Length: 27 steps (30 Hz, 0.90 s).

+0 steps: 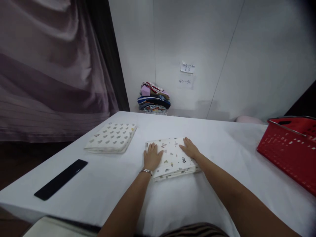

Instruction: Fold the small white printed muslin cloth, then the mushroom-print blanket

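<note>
A folded white cloth (172, 158) with small printed motifs lies flat on the white table (108, 191) in front of me. My left hand (152, 157) rests on its left side, fingers spread, with a bracelet at the wrist. On the cloth's right edge lies my right hand (190, 148), fingers stretched out and pointing away from me. Neither hand grips the cloth; both press on it from above. Farther left is a second folded white cloth (112, 136), printed with rows of small grey shapes, untouched.
A black flat strip-like object (61, 179) lies on the table's left part. At the right edge stands a red plastic basket (288, 151). Behind the table, a stack of folded fabrics (154, 98) is against the wall. A mauve curtain (49, 65) hangs at left.
</note>
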Motion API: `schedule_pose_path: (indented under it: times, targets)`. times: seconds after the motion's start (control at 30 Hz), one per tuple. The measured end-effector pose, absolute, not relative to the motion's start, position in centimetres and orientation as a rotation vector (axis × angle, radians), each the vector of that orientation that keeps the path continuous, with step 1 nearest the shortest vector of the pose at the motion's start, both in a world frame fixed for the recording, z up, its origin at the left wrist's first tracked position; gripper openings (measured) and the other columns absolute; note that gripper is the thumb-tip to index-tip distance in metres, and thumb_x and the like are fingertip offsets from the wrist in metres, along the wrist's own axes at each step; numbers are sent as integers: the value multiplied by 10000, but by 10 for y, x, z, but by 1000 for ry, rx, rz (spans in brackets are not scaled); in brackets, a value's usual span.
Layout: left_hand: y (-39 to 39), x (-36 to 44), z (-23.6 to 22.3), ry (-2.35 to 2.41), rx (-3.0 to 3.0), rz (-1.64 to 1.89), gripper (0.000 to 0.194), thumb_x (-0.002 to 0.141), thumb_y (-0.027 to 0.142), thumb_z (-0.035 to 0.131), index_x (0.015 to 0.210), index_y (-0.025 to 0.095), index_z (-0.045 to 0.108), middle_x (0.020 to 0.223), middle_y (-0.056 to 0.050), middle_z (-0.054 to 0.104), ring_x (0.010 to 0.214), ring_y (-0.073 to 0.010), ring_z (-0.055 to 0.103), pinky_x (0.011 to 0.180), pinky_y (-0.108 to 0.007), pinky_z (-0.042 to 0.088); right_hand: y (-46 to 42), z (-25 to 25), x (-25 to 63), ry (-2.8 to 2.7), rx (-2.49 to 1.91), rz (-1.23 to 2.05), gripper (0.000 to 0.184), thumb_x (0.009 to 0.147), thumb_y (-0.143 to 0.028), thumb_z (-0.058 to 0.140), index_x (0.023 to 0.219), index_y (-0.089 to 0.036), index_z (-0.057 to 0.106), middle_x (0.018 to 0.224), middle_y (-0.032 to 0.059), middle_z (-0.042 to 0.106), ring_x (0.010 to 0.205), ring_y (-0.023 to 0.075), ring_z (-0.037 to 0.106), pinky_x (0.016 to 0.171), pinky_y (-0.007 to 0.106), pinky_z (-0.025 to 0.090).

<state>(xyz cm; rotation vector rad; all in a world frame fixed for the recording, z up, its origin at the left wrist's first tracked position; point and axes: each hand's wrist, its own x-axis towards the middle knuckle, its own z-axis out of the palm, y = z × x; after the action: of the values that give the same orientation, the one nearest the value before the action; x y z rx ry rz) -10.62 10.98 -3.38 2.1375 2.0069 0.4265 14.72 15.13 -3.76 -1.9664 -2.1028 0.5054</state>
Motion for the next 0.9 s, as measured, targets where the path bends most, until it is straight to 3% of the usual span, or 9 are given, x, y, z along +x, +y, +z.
schedule_pose_path:
  times: [0.17,0.27,0.43,0.63,0.9]
  targets:
    - [110,-117,-34,1952,2107,371,618,904,522,260,1407,166,306,1536,-111,152,1420,-242,87,1094,-509,213,151,-37,149,-2103,-1963,516,729,897,-549,304,1465,-103,203,1548,90,96,1413,234,71,1113,370,183]
    - [114,-124,-32,1922,2102,345,559,910,486,278,1376,188,355,1529,-107,188,1417,-243,109,1086,-523,219,150,-34,147,-2142,-1985,497,719,904,-534,295,1466,-96,195,1547,97,96,1413,240,72,1110,386,183]
    - [128,-113,-16,1955,2211,345,597,901,539,256,1343,168,409,1512,-130,238,1406,-286,145,1093,-547,165,154,-15,128,-2238,-2033,273,729,903,-574,254,1457,-102,222,1542,112,107,1414,267,28,1110,501,66]
    - [144,-97,-23,1966,2279,302,696,876,613,232,1406,174,336,1515,-98,245,1404,-275,154,1122,-524,88,160,-19,117,-2386,-1889,263,748,900,-613,170,1466,-126,211,1536,85,154,1414,222,76,1123,443,63]
    - [144,-103,-40,1974,2305,442,711,876,636,189,1396,181,357,1493,-95,302,1390,-275,201,1124,-509,100,162,-35,125,-2389,-1888,231,761,899,-621,146,1466,-117,212,1534,80,157,1414,219,74,1123,452,66]
